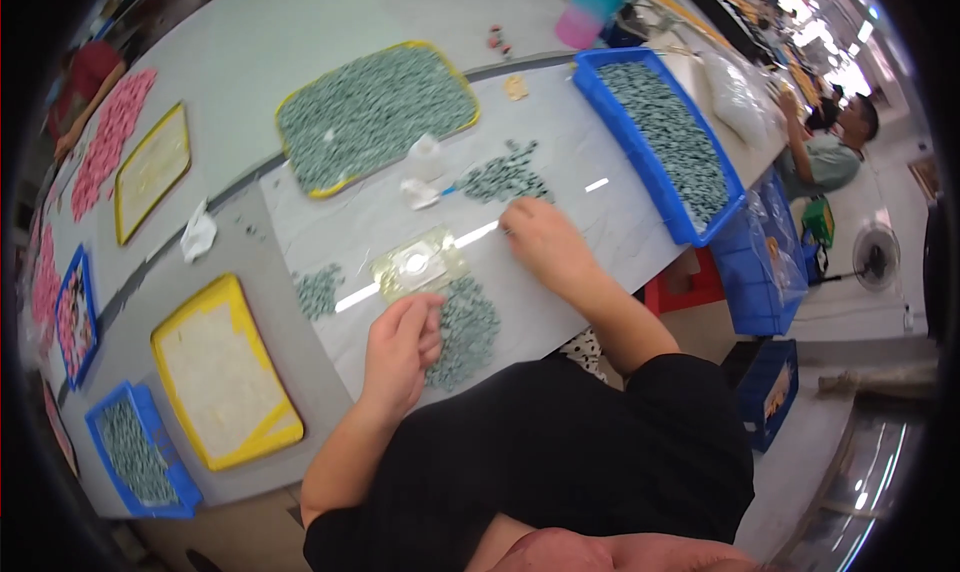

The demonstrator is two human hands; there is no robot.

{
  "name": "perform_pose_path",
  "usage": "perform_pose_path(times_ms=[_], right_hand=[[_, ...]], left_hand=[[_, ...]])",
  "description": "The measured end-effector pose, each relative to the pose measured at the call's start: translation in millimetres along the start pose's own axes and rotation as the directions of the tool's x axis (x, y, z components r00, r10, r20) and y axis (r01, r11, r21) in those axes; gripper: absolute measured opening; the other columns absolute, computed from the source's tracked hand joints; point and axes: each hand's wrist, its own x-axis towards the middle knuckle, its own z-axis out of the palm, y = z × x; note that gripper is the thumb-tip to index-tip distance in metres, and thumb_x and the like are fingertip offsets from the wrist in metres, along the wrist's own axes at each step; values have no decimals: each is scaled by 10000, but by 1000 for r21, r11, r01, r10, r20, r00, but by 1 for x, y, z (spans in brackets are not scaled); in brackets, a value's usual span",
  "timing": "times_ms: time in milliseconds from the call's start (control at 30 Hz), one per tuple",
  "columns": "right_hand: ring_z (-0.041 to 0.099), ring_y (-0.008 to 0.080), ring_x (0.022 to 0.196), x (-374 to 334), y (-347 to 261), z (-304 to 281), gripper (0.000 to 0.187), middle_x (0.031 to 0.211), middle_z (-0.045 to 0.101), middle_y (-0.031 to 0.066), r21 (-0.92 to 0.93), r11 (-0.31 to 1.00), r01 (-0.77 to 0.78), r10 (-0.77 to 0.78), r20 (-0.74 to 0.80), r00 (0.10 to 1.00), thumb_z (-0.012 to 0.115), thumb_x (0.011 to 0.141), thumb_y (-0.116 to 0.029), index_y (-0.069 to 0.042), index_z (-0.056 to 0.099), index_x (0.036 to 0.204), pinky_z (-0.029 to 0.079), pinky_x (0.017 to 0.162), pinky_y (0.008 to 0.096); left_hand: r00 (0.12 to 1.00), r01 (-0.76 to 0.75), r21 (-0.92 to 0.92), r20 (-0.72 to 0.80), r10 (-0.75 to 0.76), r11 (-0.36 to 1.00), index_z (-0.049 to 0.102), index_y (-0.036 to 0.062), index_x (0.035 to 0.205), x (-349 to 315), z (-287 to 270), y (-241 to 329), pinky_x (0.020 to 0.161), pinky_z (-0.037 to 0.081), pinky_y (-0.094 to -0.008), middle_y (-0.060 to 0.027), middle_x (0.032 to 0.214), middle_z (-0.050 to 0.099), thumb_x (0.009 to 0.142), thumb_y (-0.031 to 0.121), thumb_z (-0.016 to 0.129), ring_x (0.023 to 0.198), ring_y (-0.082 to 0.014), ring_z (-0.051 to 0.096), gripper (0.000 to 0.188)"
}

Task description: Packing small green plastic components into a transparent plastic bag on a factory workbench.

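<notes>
My left hand (402, 344) is curled, its fingers pressed together, beside a loose pile of small grey-green pieces (466, 334). What it holds, if anything, is hidden. Just beyond it lies a flat, yellowish see-through block (419, 261) with a bright spot of glare. My right hand (542, 240) is pinched at the near edge of a second, darker green pile (508, 175); anything between its fingertips is too small to make out. A blue-handled tool (447, 189) rests by that pile, touching a white wad (420, 194).
A yellow-rimmed tray (470, 82) full of green pieces stands at the back, a blue bin (588, 72) of them at right. A yellow tray (168, 372) and another blue bin (180, 492) sit at left. One person (830, 162) works at far right, another (95, 77) at far left.
</notes>
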Motion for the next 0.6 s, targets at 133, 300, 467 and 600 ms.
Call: perform_pose_path(times_ms=[133,300,467,600], right_hand=[[569,260,777,-10,-33,-26,129,794,565,105,395,919,8,-19,23,1000,594,754,-62,-41,577,880,465,686,338],[565,248,772,-27,-41,-30,148,802,569,92,507,827,243,-277,-10,961,611,762,-87,-41,586,900,464,688,335],[545,257,805,-34,-44,-21,169,855,571,77,475,803,360,-348,-116,930,633,732,-61,-49,604,898,447,689,340],[547,245,770,-28,-42,-18,215,843,574,73,471,768,434,-431,-121,894,635,707,-39,-44,609,920,443,664,332]], left_hand=[[1000,-13,71,8,13,997,526,-28,994,-9,27,-4,409,227,-173,-3,723,454,919,118,441,487,-36,295,185],[998,-56,111,2,56,992,530,-28,982,-2,34,-24,412,244,-175,-12,723,481,917,140,473,464,-30,314,189],[995,-76,140,-60,85,987,538,-28,962,-2,36,-23,415,255,-171,-14,708,496,913,130,481,467,-27,326,176],[992,-70,213,-88,91,975,547,-27,962,-2,25,-22,422,263,-173,-11,703,496,913,107,468,467,-29,322,163]])
